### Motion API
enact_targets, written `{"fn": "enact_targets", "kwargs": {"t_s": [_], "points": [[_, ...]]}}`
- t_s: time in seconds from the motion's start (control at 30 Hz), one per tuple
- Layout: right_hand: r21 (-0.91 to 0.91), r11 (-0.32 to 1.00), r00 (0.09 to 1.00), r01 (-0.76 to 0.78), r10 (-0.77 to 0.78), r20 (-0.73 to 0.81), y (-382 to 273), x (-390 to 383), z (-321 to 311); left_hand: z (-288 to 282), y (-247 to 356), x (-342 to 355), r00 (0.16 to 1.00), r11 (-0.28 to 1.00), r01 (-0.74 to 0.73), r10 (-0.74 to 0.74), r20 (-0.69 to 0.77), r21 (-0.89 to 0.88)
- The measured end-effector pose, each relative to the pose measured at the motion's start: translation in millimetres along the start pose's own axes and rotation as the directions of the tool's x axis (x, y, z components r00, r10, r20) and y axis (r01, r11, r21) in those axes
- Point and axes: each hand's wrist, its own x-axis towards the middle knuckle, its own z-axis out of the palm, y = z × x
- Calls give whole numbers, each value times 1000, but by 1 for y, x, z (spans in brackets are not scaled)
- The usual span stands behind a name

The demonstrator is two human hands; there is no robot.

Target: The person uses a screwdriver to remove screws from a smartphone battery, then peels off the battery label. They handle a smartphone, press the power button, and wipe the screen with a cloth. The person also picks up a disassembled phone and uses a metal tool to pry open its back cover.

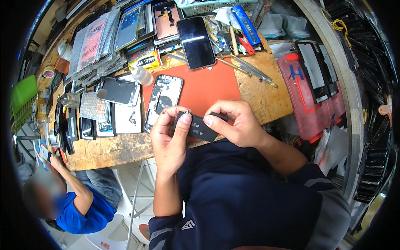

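While a person in a blue shirt (89,212) is at the lower left with a phone-like piece (44,153) in hand, a green basket (23,98) stands above, near the left rim of the view. Next, on the wooden tabletop (104,150), come a roll of tape (48,72) and a glass jar (69,100), and then a row of phones and phone parts (127,121). Behind this row lies a pile of flat things in clear wrap (106,41). A white bottle (143,76) is just beside an opened phone (164,98), which lies at the left side of the red mat (221,85) and shows its inner parts.

Near this phone is the left hand (168,139); its grip pinches the left end of a flat black piece (199,130). At the tip of its thumb a small shiny bit (188,111) shows, too small to identify. The flat black piece is held tilted by the near edge of the tabletop, with pale print on its upper face. Farther back lies a dark phone (196,43). The right hand (239,125) pinches the other end of the piece, its thumb on top.

Behind it are thin metal tools (255,71), red-handled pliers (246,45) and a long blue device (246,25). At the right, beyond the tabletop, a pinkish-red case (293,104) carries black-edged panels (312,73).
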Motion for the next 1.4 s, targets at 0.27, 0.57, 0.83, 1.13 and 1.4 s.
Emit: {"fn": "enact_targets", "kwargs": {"t_s": [0.27, 0.57, 0.83, 1.13, 1.4], "points": [[-10, 995, 993, 95, -95, -69, 11, 2, 8, 6, -8, -4, 998, 996, -60, 60, 0, 60], [-314, 922, 951, 225, -278, -135, 11, -8, 16, 17, -14, -11, 995, 996, -82, 85, -59, 44], [-444, 832, 908, 333, -410, -87, 9, -14, 27, 15, -11, -21, 992, 997, -75, 77, -104, 19], [-345, 904, 948, 252, -302, -99, 18, -18, 26, 5, -17, -24, 988, 991, -131, 131, -81, 6], [376, 922, 941, 87, 48, -335, 16, -10, -5, -51, -22, -50, 843, 906, -423, 407, -351, 33]]}}
